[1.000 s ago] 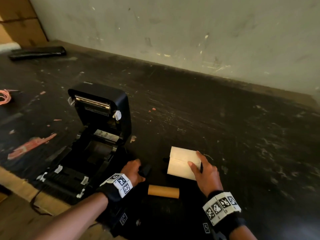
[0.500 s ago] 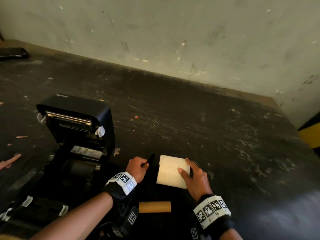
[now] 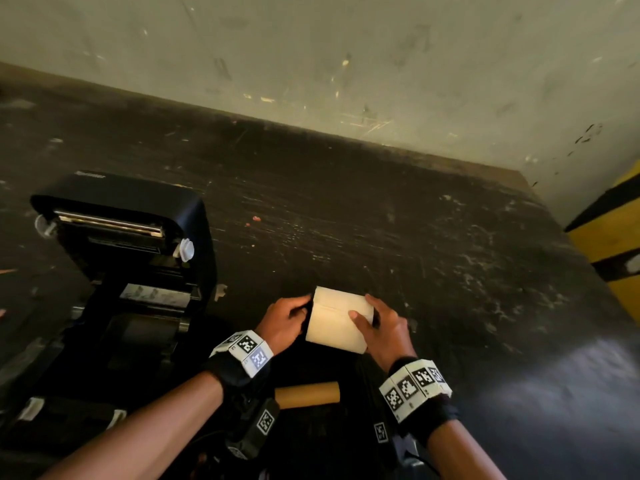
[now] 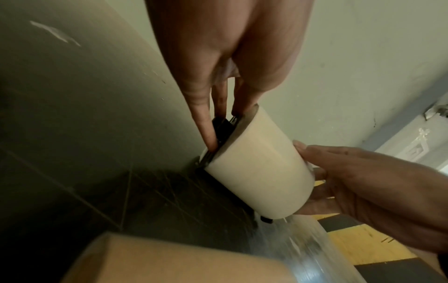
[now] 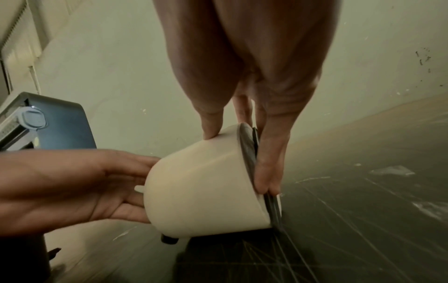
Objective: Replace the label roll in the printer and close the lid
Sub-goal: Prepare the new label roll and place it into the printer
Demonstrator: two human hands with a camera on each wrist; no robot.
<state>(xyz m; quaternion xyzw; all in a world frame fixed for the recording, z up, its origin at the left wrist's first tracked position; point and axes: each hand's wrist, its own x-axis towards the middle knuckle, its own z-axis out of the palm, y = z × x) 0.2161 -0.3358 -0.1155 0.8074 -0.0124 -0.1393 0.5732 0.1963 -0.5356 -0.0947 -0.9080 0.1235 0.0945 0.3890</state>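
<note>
The label roll (image 3: 337, 320) is not yet in the printer (image 3: 114, 292), which stands at the left of the bench (image 3: 450, 271) with its lid (image 3: 117, 216) up and bay bare, the spent core (image 3: 308, 394) lying near. Right of the printer, the left hand (image 3: 282, 322) pinches a black holder piece (image 4: 221, 127) against the roll's left end. The right hand (image 3: 381, 327) clamps the right end, thumb on top; loading and closing remain.

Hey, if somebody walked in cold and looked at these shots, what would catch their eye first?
Probably the pale label roll, bright against the dark table and held between the left hand and the right hand, each at one end. Next, the black printer to the left, with its lid standing open. A bare cardboard core lies nearer the person, between the wrists.
</note>
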